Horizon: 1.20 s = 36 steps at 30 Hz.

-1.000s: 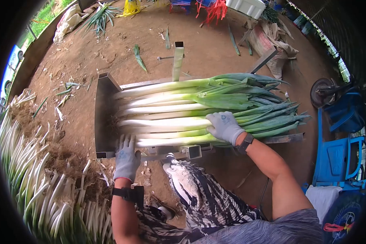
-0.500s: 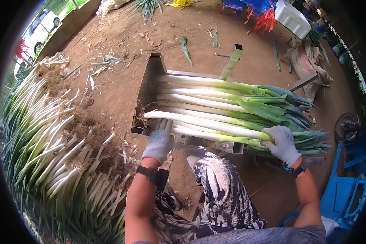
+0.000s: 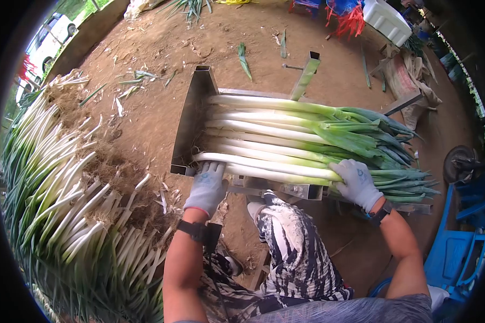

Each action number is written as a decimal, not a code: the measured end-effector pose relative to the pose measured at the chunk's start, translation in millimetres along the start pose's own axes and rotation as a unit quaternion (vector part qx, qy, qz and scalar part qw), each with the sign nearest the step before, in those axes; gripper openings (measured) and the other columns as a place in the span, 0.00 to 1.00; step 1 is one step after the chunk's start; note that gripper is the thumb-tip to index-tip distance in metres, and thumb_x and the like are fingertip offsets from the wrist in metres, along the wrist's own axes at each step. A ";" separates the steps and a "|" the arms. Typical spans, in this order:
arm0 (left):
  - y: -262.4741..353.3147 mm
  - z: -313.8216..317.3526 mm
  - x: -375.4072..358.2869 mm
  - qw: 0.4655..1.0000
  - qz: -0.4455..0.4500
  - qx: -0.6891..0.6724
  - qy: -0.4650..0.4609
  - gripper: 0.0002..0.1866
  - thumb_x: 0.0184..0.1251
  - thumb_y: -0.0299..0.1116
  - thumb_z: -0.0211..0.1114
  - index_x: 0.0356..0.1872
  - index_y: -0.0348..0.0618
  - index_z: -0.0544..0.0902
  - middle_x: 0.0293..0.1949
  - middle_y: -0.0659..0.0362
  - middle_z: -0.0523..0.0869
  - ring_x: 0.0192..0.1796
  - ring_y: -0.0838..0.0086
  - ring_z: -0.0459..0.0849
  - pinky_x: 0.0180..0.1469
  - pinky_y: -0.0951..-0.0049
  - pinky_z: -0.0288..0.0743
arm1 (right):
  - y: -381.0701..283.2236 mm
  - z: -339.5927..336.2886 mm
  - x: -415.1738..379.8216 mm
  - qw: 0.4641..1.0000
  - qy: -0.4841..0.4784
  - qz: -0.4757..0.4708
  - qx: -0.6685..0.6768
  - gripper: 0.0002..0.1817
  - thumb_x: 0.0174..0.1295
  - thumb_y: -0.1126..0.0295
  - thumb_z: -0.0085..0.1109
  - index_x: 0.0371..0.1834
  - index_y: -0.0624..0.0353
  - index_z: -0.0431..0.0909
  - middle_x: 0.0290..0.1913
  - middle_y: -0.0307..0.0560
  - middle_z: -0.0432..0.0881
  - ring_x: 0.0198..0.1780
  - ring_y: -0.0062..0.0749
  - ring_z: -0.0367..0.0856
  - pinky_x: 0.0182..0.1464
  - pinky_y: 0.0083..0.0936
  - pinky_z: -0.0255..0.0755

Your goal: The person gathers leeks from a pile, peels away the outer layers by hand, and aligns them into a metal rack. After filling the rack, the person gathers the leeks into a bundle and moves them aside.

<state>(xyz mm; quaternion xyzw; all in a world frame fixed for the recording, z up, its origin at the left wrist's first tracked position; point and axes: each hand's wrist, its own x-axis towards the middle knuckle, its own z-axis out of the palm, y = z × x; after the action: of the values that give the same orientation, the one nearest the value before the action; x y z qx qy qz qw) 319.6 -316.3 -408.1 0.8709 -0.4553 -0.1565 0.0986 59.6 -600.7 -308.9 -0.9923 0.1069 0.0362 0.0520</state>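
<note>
Several leeks lie side by side in a metal rack, white root ends toward its upright end plate and green tops to the right. My right hand, in a pale glove, is closed around the nearest leek where white turns to green. My left hand, also gloved, lies at that leek's root end with its fingers stretched out and their tips against the white stalks. The fingertips of my right hand are partly hidden behind the stalks.
A large heap of leeks with roots lies on the ground at left. On the right stand a blue plastic chair and a small wheel. A white foam box and a sack are at the back right.
My right hand has moved left with the leek, whose root end now lies lower, close to the end plate. My left hand stays near the root ends.
</note>
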 end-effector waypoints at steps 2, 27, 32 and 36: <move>1.1 1.5 -2.0 1.000 0.006 0.002 0.013 0.34 0.55 0.34 0.63 0.65 0.39 0.66 0.63 0.47 0.71 0.68 0.53 0.66 0.71 0.56 0.56 | 3.3 -17.1 10.2 1.000 0.018 -0.017 -0.017 0.21 0.49 0.68 0.61 0.50 0.53 0.76 0.36 0.45 0.75 0.42 0.43 0.75 0.43 0.39 0.70; -5.7 -133.7 -108.0 0.801 -0.042 -0.568 0.183 0.21 0.74 0.31 0.54 0.64 0.33 0.71 0.59 0.50 0.78 0.62 0.70 0.75 0.65 0.72 0.66 | -14.7 4.1 13.7 0.998 0.046 -0.007 0.048 0.24 0.56 0.65 0.61 0.58 0.55 0.75 0.48 0.50 0.77 0.50 0.46 0.76 0.50 0.38 0.71; -93.4 -91.4 -237.5 0.745 -0.262 -0.534 0.302 0.21 0.74 0.32 0.54 0.63 0.34 0.71 0.58 0.53 0.79 0.61 0.71 0.76 0.66 0.73 0.65 | -5.8 0.2 1.3 0.987 0.033 0.031 0.155 0.20 0.57 0.70 0.58 0.55 0.55 0.78 0.51 0.52 0.78 0.52 0.49 0.76 0.53 0.36 0.71; -126.6 53.0 -363.8 0.780 -0.515 -0.283 0.216 0.21 0.69 0.31 0.56 0.61 0.32 0.73 0.57 0.46 0.80 0.60 0.63 0.79 0.62 0.70 0.70 | 2.4 28.3 28.3 0.978 -0.056 0.000 0.199 0.20 0.56 0.68 0.60 0.55 0.53 0.79 0.46 0.52 0.81 0.50 0.49 0.78 0.54 0.34 0.72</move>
<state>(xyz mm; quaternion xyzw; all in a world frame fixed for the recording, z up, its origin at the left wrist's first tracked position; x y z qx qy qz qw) 201.8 53.5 -430.8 0.9193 0.1588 -0.1134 0.3417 84.9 -605.8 -339.5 -0.9585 0.1086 0.0693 0.2542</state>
